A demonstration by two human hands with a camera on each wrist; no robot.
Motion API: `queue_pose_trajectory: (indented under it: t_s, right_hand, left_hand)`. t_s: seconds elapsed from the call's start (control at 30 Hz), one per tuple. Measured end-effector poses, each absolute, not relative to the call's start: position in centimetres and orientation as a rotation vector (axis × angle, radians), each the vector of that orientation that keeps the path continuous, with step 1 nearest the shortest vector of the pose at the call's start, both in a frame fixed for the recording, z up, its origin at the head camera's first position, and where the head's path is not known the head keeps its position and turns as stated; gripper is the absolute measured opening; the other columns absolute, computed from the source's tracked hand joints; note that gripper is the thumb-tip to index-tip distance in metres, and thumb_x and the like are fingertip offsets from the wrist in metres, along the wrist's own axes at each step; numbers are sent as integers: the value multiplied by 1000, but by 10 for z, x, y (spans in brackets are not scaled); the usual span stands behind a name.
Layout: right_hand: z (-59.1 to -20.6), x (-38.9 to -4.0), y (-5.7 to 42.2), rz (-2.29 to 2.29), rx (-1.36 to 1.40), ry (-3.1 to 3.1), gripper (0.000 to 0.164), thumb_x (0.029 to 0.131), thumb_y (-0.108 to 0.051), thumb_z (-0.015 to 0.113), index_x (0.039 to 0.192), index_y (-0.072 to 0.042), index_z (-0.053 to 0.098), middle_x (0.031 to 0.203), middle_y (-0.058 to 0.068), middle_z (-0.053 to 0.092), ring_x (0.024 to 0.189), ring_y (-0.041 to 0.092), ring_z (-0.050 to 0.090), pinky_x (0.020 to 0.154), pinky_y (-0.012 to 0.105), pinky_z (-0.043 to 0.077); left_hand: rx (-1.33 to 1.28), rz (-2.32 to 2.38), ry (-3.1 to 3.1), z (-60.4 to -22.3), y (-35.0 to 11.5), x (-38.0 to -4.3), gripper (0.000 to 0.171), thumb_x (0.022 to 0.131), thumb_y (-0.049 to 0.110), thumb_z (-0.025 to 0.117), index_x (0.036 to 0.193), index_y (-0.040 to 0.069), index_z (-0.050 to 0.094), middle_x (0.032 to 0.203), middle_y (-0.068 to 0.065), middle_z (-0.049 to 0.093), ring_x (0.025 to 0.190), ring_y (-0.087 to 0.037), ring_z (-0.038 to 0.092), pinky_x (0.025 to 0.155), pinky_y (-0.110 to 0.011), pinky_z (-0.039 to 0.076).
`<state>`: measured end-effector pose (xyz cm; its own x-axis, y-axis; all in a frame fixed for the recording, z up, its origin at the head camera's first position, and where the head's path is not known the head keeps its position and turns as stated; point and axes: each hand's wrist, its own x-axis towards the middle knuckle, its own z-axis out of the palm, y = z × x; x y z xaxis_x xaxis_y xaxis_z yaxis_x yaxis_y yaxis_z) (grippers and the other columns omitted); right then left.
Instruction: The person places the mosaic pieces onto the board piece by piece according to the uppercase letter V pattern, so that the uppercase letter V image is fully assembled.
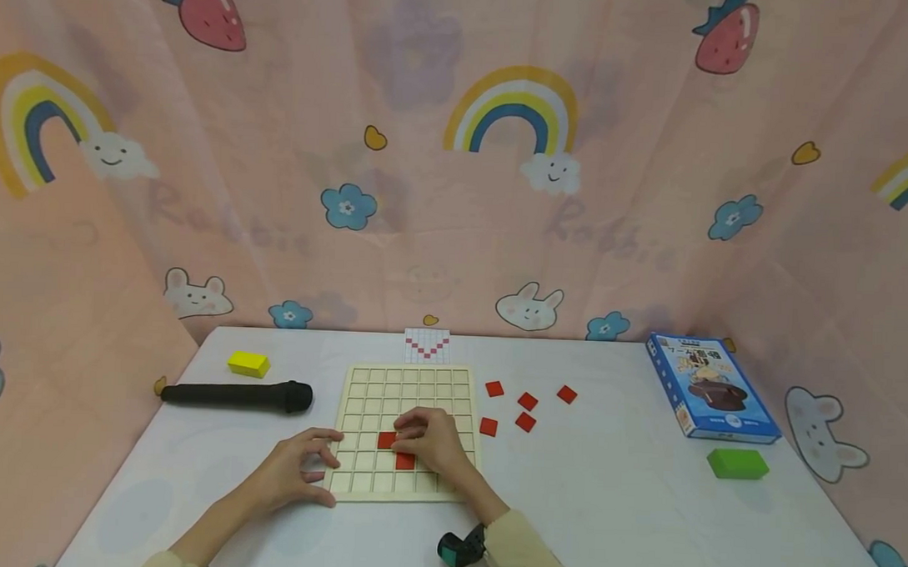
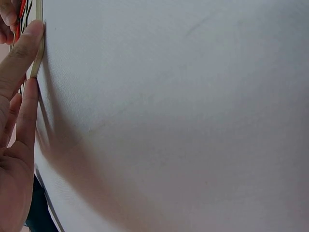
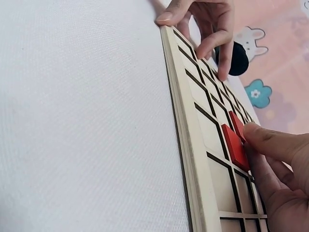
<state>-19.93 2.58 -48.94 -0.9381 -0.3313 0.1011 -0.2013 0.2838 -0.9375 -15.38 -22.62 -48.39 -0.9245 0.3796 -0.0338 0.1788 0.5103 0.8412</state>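
Lying just beside the right fingers [image 1: 414, 416]: 2 red tiles [image 1: 386, 440].

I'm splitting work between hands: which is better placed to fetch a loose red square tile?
Probably the right hand: it's nearer the loose red square tiles, while the left hand touches the left edge of the cream gridded board.

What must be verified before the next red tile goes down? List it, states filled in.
1. Board steadied: ok, the left hand touches its left side.
2. Pattern card uncovered: ok, in plain view beyond the board.
3. Loose red tiles available: ok, five lie right of the board.
4. Placed red tiles fully seated: cannot tell; two show, partly hidden.
5. Right hand clear of the placed tiles: not ok, its fingers are right at them.
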Motion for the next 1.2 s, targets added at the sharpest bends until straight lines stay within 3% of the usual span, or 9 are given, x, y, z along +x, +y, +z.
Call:
queue_pose_trajectory:
  t_s: [0.33,0.73,0.93,1.2]
  right_hand:
    - [-483,-198,42,-1802,-375,2326,23,78,0,77,99,2,68,91,9,70,80,15,68,73,22,59]
    - [-479,-189,110,-1877,-170,2473,26,79,-1,76,104,-1,68,102,14,67,88,22,66,76,23,59]
    - [-483,-194,138,-1775,-58,2685,28,76,2,77,102,-1,69,99,10,69,86,22,68,76,26,60]
    - [-490,-194,139,-1582,-14,2844,28,76,5,77,102,-1,69,92,9,69,79,19,65,74,30,61]
  left_hand:
    - [459,1397,2529,-484,-225,-154,40,55,13,91,86,7,65,134,-20,48,123,-46,44,78,-23,59]
    - [497,1433,2521,-481,-225,-149,41,54,11,91,86,4,65,134,-23,47,121,-48,44,78,-23,59]
    - [471,1421,2524,-483,-225,-150,42,54,11,91,86,5,65,135,-22,48,123,-47,43,78,-23,59]
    - [522,1408,2535,-482,-226,-150,41,55,12,91,86,4,65,134,-24,47,122,-49,43,78,-24,59]
